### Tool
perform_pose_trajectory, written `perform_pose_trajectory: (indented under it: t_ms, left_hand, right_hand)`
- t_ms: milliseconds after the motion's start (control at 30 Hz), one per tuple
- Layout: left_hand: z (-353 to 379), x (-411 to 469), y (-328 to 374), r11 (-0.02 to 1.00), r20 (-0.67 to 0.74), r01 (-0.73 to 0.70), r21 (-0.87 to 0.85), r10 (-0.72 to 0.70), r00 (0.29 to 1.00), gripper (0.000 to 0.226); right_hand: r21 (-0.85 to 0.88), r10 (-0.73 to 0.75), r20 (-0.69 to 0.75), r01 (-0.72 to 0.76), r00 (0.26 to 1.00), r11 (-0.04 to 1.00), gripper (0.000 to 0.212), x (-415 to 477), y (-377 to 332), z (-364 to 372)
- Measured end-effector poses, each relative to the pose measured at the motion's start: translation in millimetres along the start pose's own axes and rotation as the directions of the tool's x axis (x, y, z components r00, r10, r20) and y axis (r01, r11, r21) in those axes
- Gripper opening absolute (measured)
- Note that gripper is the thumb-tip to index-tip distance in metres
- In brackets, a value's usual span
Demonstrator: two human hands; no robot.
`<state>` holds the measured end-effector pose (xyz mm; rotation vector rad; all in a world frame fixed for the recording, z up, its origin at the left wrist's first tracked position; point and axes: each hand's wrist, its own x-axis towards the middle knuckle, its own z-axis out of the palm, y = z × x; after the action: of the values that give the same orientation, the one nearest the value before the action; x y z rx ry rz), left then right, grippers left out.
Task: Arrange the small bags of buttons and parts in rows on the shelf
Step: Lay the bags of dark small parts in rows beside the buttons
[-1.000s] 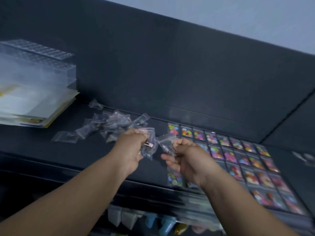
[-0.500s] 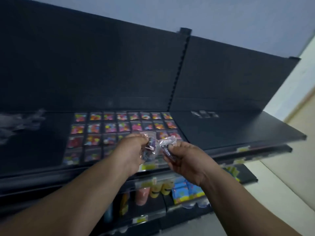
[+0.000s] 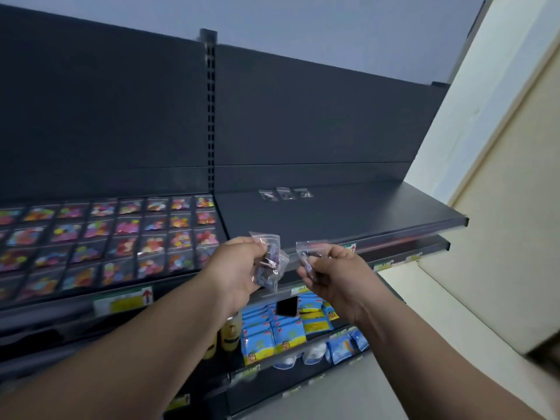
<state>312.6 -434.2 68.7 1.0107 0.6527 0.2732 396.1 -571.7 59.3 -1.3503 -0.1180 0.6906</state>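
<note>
Swung right, away from loose pile, to face shelf (image 3: 378, 213) with three parts bags (image 3: 285, 194) at its back. Pulled hands apart: bunch of bags (image 3: 271, 266) gripped by curled fingers (image 3: 249, 246) of left hand (image 3: 236, 268), single bag (image 3: 310, 253) pinched in right hand (image 3: 336, 280), short of shelf edge. Probably next beside the three

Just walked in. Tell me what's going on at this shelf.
A person is stocking a dark shelf. The left hand grips a bunch of small clear bags of parts, and the right hand pinches a single clear bag, both held in front of the shelf edge. On the left section, colourful button bags already lie in neat rows. On the right section, only three small bags sit in a row near the back.
</note>
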Motion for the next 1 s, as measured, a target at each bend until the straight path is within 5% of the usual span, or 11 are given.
perform_pose_trajectory:
  t_ms: [167, 367, 733, 1000]
  left_hand:
    - [32.2, 35.0, 1.1, 0.999, -0.002, 0.009, 0.033, -0.009, 1.0, 0.013]
    - [71.3, 108.4, 6.6, 1.0, 0.033, 0.017, 0.024, -0.017, 0.999, 0.016]
    - [124.9, 220.7, 22.4, 0.985, 0.079, 0.083, 0.151, -0.096, 0.992, 0.014]
    - [160.3, 280.1, 4.0, 0.936, -0.105, 0.082, 0.343, -0.048, 0.993, 0.006]
  right_hand:
    - [0.069, 0.031, -0.001, -0.03, 1.0, 0.997, 0.006, 34.1, -11.4, -28.9]
    - [-0.122, -0.043, -0.049, 0.036, 0.998, 0.992, 0.015, 97.9, -35.6, -54.3]
    - [-0.179, -0.023, -0.129, 0.0, 0.991, 0.984, 0.014, 223.6, -84.0, -105.3]
    - [-0.273, -0.002, -0.08, -0.02, 0.997, 0.962, 0.009, 324.5, -106.2, -141.3]
